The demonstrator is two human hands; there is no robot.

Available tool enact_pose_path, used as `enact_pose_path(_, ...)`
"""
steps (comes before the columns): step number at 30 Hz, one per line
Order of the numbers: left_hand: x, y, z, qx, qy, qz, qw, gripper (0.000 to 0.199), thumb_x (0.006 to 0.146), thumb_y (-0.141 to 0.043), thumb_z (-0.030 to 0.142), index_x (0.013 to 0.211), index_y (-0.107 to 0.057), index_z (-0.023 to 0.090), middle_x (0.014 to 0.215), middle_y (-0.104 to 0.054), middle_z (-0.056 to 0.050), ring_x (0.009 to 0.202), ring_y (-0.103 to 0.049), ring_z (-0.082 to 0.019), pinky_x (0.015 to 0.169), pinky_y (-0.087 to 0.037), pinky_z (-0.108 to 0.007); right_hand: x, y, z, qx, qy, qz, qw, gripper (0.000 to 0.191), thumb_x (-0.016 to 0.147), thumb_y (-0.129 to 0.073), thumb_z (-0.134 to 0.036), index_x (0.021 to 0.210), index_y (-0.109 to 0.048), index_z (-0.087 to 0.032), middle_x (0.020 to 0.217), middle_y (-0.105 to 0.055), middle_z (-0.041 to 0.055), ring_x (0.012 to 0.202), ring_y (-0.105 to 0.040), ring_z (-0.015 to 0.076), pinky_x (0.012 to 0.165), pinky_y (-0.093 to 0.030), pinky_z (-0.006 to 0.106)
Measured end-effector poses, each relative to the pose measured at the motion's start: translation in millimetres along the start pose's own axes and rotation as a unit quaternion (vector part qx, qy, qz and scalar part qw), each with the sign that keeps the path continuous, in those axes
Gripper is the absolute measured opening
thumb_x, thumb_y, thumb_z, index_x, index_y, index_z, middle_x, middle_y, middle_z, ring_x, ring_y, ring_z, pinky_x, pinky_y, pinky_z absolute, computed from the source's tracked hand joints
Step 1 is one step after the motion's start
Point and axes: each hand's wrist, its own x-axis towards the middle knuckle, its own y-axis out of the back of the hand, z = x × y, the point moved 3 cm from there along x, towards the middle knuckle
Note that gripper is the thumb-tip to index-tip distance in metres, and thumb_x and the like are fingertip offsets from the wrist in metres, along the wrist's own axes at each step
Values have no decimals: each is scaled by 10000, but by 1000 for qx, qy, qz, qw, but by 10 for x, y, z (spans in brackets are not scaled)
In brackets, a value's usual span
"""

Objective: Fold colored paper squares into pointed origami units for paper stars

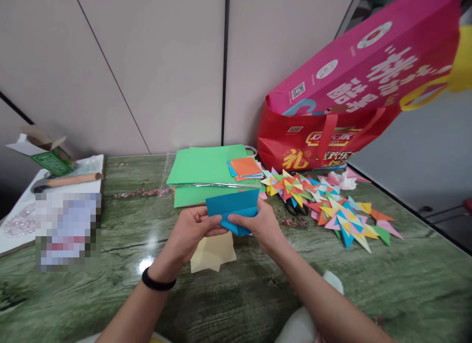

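Observation:
Between my two hands is a partly folded sheet of blue paper (233,204), held up above the table. My left hand (194,229) pinches its lower left side, the thumb lying on the front. At the right side my right hand (266,224) grips the paper, its thumb pressed across the lower fold. Most fingers of the right hand are hidden behind the paper. Pale yellow paper squares (212,253) lie on the table just below my hands. Behind the blue paper are a stack of green sheets (206,166) and a small pile of orange and blue squares (245,168).
Several colourful folded-paper stars (350,220) spread over the right of the green table (125,244). A red bag (287,136) holding a pink box (354,62) stands behind them. On the left, a wooden-handled tool (73,179) and an open green box (53,158) rest on a white board.

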Motion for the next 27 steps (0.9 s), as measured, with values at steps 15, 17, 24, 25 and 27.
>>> enact_pose_path(15, 0, 22, -13, 44, 5, -38, 998, 250, 593, -789, 205, 819, -718, 125, 705, -730, -67, 671, -679, -199, 721, -538, -344, 3, 39, -72, -71, -2, -4, 997, 743, 460, -815, -327, 1136, -544, -179, 900, -669, 60, 773, -634, 244, 654, -544, 393)
enact_pose_path(17, -2, 19, -5, 62, 10, -43, 997, 213, 597, -784, 215, 782, -718, 134, 716, -728, -66, 665, -674, -203, 733, -532, -363, -2, 41, -85, -87, 4, -11, 996, 731, 468, -808, -331, 1134, -546, -184, 899, -662, 56, 775, -627, 240, 656, -541, 389)
enact_pose_path(24, -31, 22, -13, 106, 31, -59, 992, 204, 619, -763, 250, 797, -718, 163, 795, -732, -81, 770, -676, -240, 772, -515, -384, -10, 46, -160, -120, 8, -34, 992, 695, 476, -799, -315, 1111, -550, -183, 881, -637, 44, 772, -603, 222, 633, -521, 353)
enact_pose_path(25, -34, 21, -21, 110, 35, -61, 991, 206, 617, -764, 265, 787, -719, 159, 793, -733, -84, 763, -678, -240, 778, -515, -385, -7, 45, -166, -119, 5, -37, 992, 698, 479, -798, -312, 1115, -543, -182, 882, -635, 43, 775, -601, 220, 639, -519, 353)
enact_pose_path(27, -35, 14, -38, 109, 41, -66, 991, 222, 607, -770, 299, 765, -718, 151, 781, -735, -89, 748, -682, -239, 781, -517, -385, 1, 43, -166, -117, 3, -40, 992, 696, 485, -796, -305, 1117, -531, -183, 890, -635, 41, 783, -602, 219, 650, -517, 353)
